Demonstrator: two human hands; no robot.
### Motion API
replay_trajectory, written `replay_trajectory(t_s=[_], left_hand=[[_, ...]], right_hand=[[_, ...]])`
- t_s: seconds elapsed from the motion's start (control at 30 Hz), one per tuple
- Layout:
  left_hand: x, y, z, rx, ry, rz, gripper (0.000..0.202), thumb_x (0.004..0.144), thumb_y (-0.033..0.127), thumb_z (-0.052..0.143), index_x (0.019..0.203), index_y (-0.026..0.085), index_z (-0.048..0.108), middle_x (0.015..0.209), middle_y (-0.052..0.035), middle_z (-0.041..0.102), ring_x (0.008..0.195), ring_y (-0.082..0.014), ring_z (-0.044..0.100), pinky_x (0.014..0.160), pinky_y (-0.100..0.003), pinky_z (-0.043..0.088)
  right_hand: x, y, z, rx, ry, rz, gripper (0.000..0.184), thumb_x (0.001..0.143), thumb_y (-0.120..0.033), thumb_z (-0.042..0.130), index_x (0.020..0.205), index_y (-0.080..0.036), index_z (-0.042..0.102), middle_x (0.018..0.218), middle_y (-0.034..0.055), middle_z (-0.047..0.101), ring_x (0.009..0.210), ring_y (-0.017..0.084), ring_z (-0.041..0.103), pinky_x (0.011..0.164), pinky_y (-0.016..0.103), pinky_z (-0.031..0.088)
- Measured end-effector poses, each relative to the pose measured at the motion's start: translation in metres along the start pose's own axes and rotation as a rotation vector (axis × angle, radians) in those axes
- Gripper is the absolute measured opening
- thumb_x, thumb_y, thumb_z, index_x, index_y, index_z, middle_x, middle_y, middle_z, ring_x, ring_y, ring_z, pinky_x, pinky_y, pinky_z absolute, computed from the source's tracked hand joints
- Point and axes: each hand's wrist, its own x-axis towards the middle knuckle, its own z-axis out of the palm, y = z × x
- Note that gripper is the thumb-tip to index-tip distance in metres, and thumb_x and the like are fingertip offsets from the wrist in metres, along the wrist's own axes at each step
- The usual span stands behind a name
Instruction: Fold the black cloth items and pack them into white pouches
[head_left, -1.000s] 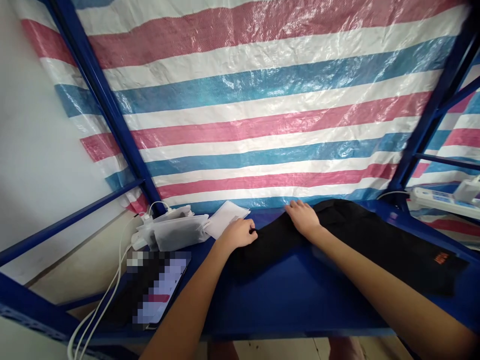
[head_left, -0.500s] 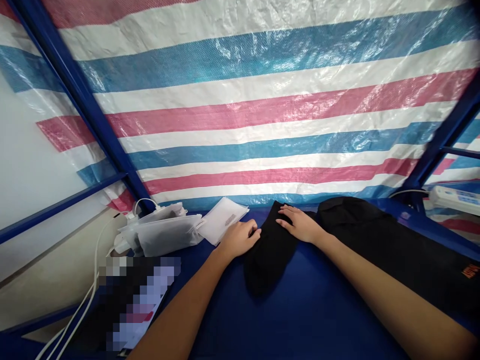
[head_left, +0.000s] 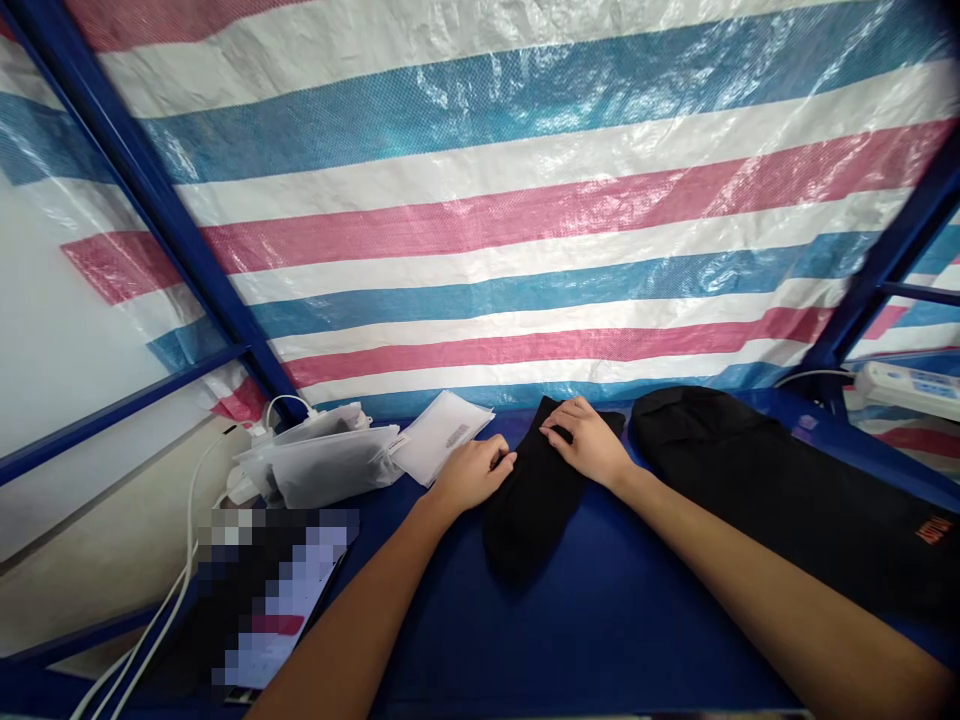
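Note:
A black sock (head_left: 529, 525) lies slantwise on the blue tabletop, its toe toward me and its cuff toward the back. More black knit cloth (head_left: 611, 425) sticks out to the right of the cuff, partly under my hand; whether it is a second sock I cannot tell. My left hand (head_left: 476, 472) is at the sock's left edge, fingers curled and thumb against the fabric. Over the upper part of the sock is my right hand (head_left: 589, 440), with bent fingers and thumb drawn together on the cloth. The fabric under both hands is partly hidden.
A long black cloth bag (head_left: 757, 480) with orange lettering lies on the right. White translucent pouches (head_left: 330, 470) and a flat white packet (head_left: 442, 435) are at the back left. A blurred phone-like device (head_left: 285, 600), white cables (head_left: 176, 600) and a power strip (head_left: 911, 388) flank the tabletop.
My right hand has gone from lying flatter with spread fingers to an arched shape with the fingers drawn in. My left hand stays at the sock's edge. The view has shifted slightly.

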Motion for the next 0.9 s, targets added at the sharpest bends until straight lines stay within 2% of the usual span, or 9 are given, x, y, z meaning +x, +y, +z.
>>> replay_trajectory(t_s=[0.07, 0.17, 0.23, 0.33, 0.43, 0.5, 0.6, 0.8, 0.9], left_hand=[[0.000, 0.000, 0.000, -0.002, -0.002, 0.003, 0.022, 0.108, 0.039, 0.053, 0.096, 0.025, 0.065, 0.078, 0.0003, 0.070, 0.076, -0.0223, 0.068, 0.067, -0.031, 0.037], [0.000, -0.001, -0.001, -0.004, -0.010, 0.007, 0.021, 0.108, 0.040, 0.054, 0.099, 0.025, 0.066, 0.081, 0.0000, 0.072, 0.078, -0.0226, 0.069, 0.068, -0.032, 0.039], [-0.001, -0.001, -0.002, -0.011, -0.019, 0.003, 0.021, 0.108, 0.038, 0.054, 0.098, 0.025, 0.066, 0.082, -0.0001, 0.073, 0.080, -0.0227, 0.069, 0.070, -0.032, 0.042], [-0.002, -0.001, -0.001, -0.034, 0.010, 0.015, 0.018, 0.106, 0.035, 0.054, 0.099, 0.025, 0.068, 0.094, -0.0020, 0.075, 0.090, -0.0234, 0.071, 0.080, -0.034, 0.050], [-0.003, -0.004, 0.002, -0.085, 0.113, 0.056, 0.021, 0.105, 0.031, 0.054, 0.120, 0.025, 0.068, 0.128, -0.0070, 0.072, 0.105, -0.0234, 0.072, 0.092, -0.036, 0.055], [-0.002, -0.007, 0.005, -0.118, 0.131, 0.068, 0.029, 0.105, 0.029, 0.053, 0.131, 0.025, 0.065, 0.134, -0.0081, 0.071, 0.108, -0.0235, 0.072, 0.097, -0.038, 0.056], [0.000, -0.010, 0.007, -0.124, 0.089, 0.096, 0.027, 0.105, 0.027, 0.050, 0.125, 0.025, 0.068, 0.124, -0.0060, 0.076, 0.112, -0.0246, 0.072, 0.102, -0.039, 0.056], [0.001, -0.010, 0.001, -0.202, 0.049, 0.097, 0.030, 0.106, 0.036, 0.050, 0.121, 0.023, 0.073, 0.118, -0.0067, 0.079, 0.106, -0.0265, 0.074, 0.095, -0.039, 0.057], [-0.001, -0.011, -0.001, -0.313, 0.031, 0.102, 0.027, 0.098, 0.035, 0.061, 0.117, 0.022, 0.076, 0.105, -0.0049, 0.082, 0.094, -0.0262, 0.075, 0.084, -0.036, 0.058]], right_hand=[[-0.002, -0.016, -0.004, 0.117, -0.017, 0.003, 0.032, 0.111, -0.047, 0.056, 0.108, -0.025, 0.080, 0.100, 0.0098, 0.076, 0.097, 0.029, 0.068, 0.095, 0.044, 0.056], [-0.008, -0.038, -0.007, 0.171, -0.254, -0.102, 0.042, 0.105, -0.062, 0.064, 0.117, -0.024, 0.077, 0.101, 0.0076, 0.073, 0.090, 0.025, 0.068, 0.083, 0.037, 0.054], [-0.011, -0.049, -0.008, 0.115, -0.375, -0.167, 0.056, 0.094, -0.072, 0.075, 0.122, -0.024, 0.076, 0.110, 0.0088, 0.073, 0.100, 0.028, 0.069, 0.089, 0.038, 0.054], [-0.012, -0.055, -0.011, 0.100, -0.437, -0.174, 0.087, 0.068, -0.082, 0.090, 0.130, -0.023, 0.074, 0.117, 0.0102, 0.070, 0.109, 0.032, 0.066, 0.101, 0.042, 0.053], [-0.011, -0.052, -0.017, 0.175, -0.512, -0.137, 0.118, 0.050, -0.080, 0.099, 0.149, -0.026, 0.067, 0.126, 0.0093, 0.066, 0.117, 0.034, 0.061, 0.110, 0.044, 0.050], [-0.011, -0.049, -0.021, 0.199, -0.549, -0.129, 0.131, 0.047, -0.076, 0.102, 0.161, -0.030, 0.058, 0.131, 0.0086, 0.063, 0.122, 0.034, 0.058, 0.114, 0.046, 0.047], [-0.013, -0.043, -0.019, 0.216, -0.544, -0.149, 0.116, 0.062, -0.068, 0.101, 0.163, -0.033, 0.057, 0.127, 0.0075, 0.063, 0.121, 0.032, 0.058, 0.113, 0.045, 0.048], [-0.015, -0.034, -0.004, 0.334, -0.418, -0.214, 0.045, 0.104, -0.054, 0.069, 0.138, -0.026, 0.078, 0.117, 0.0108, 0.068, 0.111, 0.028, 0.064, 0.101, 0.042, 0.052], [-0.014, -0.030, 0.001, 0.481, -0.382, -0.123, 0.052, 0.109, -0.064, 0.055, 0.101, -0.019, 0.081, 0.099, 0.0075, 0.068, 0.089, 0.022, 0.063, 0.085, 0.036, 0.053]])
